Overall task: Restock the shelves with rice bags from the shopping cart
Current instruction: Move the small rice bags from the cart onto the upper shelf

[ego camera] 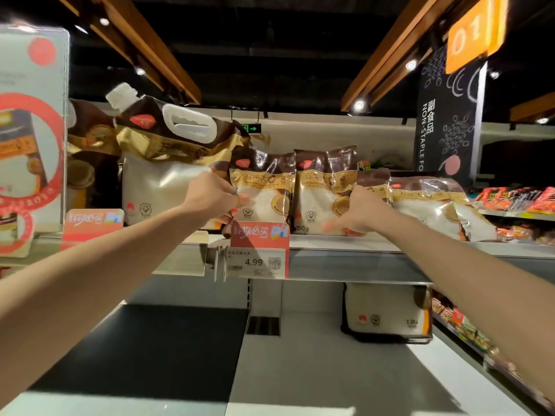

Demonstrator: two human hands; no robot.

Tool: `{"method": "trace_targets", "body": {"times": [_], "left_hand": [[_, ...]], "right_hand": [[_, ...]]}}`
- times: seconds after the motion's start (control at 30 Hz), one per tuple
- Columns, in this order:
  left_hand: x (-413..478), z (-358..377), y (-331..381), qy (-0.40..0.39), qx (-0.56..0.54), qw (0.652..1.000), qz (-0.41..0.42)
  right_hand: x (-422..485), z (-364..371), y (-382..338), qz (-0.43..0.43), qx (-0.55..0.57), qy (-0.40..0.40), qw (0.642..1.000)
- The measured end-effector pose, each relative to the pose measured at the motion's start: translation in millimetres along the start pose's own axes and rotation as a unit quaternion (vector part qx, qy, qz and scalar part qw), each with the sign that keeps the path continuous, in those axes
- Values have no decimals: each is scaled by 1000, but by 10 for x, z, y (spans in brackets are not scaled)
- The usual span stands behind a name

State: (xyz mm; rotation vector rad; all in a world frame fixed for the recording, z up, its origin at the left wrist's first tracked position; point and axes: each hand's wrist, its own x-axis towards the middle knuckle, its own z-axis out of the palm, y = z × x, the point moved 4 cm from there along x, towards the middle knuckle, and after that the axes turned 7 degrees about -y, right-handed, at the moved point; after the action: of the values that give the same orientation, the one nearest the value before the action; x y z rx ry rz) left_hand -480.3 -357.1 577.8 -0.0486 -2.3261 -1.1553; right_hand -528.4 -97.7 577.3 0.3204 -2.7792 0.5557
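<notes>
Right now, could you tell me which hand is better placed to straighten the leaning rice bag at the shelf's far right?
Probably the right hand: it sits just beside that leaning bag, while the left hand pinches the leftmost small bag.

Two bare forearms are stretched forward and upward, drawn in toward each other. The left hand (214, 195) is held knuckles-up, its fingers curled and pinched on the side edge of a small rice bag (264, 193); a ring (234, 190) is worn on one finger. The right hand (357, 210) is wrapped round the lower corner of the neighbouring rice bag (321, 187), its blurred thumb stretched leftward.
</notes>
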Motion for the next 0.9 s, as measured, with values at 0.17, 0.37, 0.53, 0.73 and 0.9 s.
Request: {"method": "trace_targets", "body": {"times": [0.17,0.37,0.53,0.73,0.9], "left_hand": [[-66,-196,33,58,-20,997,48],[-64,-218,308,97,-144,984,39],[-45,91,612,37,-204,978,33],[-64,672,1000,-61,-189,980,28],[-98,1128,1238,-150,-135,976,81]], "right_hand": [[-32,-22,-8,0,-45,8,999],[12,-3,83,6,183,-63,981],[-219,-263,161,-45,333,22,942],[-414,-455,252,-80,310,12,947],[-379,-507,715,-31,249,59,966]]}}
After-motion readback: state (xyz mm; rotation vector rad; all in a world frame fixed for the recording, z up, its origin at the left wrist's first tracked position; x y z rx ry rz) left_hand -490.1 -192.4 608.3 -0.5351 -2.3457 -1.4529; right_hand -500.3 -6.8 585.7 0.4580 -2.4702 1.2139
